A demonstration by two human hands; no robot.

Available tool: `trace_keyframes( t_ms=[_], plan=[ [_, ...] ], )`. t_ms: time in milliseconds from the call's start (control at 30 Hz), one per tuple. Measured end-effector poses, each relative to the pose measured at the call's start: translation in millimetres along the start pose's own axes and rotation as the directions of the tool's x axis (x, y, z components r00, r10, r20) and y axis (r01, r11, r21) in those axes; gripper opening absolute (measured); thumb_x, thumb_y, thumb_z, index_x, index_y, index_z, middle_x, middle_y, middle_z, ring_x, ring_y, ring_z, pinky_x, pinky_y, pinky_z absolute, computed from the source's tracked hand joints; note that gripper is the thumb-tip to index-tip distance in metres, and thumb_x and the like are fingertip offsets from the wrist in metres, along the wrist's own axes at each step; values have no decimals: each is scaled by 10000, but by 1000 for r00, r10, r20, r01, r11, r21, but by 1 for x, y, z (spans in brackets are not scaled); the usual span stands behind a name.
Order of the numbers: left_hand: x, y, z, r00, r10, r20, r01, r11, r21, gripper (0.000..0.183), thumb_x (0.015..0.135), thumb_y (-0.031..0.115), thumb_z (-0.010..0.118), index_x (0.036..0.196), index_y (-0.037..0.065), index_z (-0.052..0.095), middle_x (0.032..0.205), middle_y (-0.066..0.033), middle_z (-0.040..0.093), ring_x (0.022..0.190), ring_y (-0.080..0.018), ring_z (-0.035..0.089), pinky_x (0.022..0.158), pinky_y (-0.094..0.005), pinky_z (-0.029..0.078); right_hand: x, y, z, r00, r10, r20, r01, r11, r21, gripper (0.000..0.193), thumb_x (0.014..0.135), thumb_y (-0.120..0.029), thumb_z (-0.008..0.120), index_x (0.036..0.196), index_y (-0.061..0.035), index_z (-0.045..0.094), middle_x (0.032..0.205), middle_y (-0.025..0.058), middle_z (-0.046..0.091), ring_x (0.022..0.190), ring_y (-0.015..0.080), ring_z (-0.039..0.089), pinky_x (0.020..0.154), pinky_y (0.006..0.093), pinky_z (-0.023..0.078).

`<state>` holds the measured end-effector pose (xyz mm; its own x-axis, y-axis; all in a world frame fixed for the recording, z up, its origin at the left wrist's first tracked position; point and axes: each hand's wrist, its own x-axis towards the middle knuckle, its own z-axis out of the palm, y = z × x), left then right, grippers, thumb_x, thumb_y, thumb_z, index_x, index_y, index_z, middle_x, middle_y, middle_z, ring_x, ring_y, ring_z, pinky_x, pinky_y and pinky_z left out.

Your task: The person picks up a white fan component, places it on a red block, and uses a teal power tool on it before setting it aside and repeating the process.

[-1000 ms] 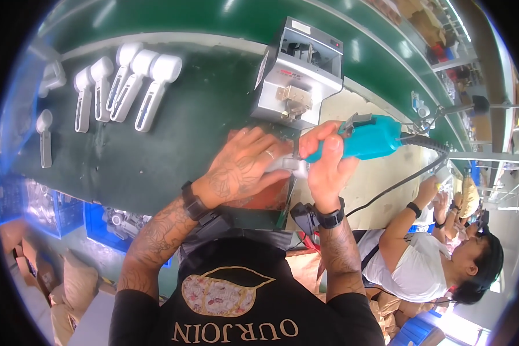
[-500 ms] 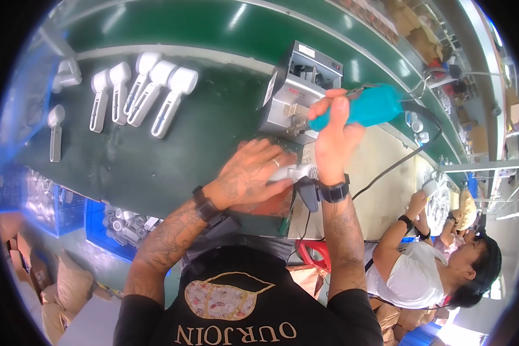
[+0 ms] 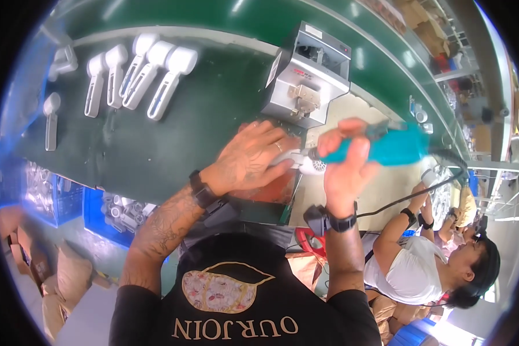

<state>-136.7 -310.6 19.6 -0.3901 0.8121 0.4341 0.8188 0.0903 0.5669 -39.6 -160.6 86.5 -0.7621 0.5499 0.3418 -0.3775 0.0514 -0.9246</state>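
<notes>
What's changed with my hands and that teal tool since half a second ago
Your right hand has brought the teal tool from the front of the grey machine back toward you, its tip now close to the white part. Nothing was let go. Your left hand still holds that part; the white handles lie as before.

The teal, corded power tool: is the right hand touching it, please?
Touching; the head view shows the right hand wrapped around the teal, corded power tool.
</notes>
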Motion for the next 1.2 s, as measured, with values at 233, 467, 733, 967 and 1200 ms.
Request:
trace_keyframes(
  t_ms=[233, 467, 733, 967, 1200],
  plan=[
    [-1, 2, -6, 997, -16, 80, 18, 1000, -25, 407, 917, 283, 658, 1283, 107, 623, 1080, -58, 614, 1032, -258, 547, 903, -423, 434, -22, 0, -6, 999, 36, 8, -35, 997, -63, 584, 964, -510, 640, 1114, 43, 526, 724, 83, 551, 643, 196, 550, 606, 339, 458],
    [-4, 5, -6, 997, -29, 70, 30, 999, -26, 407, 916, 274, 659, 1285, 107, 621, 1086, -55, 613, 1033, -259, 547, 902, -431, 435, -24, 4, -5, 1000, 25, -4, -25, 997, -78, 569, 965, -502, 641, 1103, 37, 524, 718, 87, 554, 641, 202, 552, 608, 340, 460],
    [-1, 3, -3, 998, -12, 58, 12, 1000, 12, 405, 892, 263, 682, 1258, 97, 632, 1097, -53, 613, 1015, -258, 556, 894, -423, 437, -26, 13, -4, 997, 47, 60, -47, 999, 7, 474, 950, -443, 679, 1012, -6, 509, 737, 95, 554, 658, 211, 558, 615, 348, 474],
    [7, 6, -4, 997, 2, 74, -1, 1000, -14, 401, 844, 218, 744, 1225, 117, 668, 1233, -50, 639, 1034, -283, 568, 898, -431, 447, -22, 14, -10, 995, 54, 79, -59, 997, 59, 397, 961, -376, 674, 996, -16, 511, 755, 99, 564, 668, 200, 563, 633, 347, 481],
    [-5, 13, -6, 983, 176, -58, -172, 983, 67, 442, 782, 189, 764, 1189, 64, 645, 1197, -86, 640, 982, -271, 612, 871, -416, 497, -29, 7, -13, 982, 131, -133, -129, 991, 30, 413, 988, -405, 634, 1049, -5, 551, 746, 71, 555, 679, 176, 551, 632, 337, 462]
  ],
)
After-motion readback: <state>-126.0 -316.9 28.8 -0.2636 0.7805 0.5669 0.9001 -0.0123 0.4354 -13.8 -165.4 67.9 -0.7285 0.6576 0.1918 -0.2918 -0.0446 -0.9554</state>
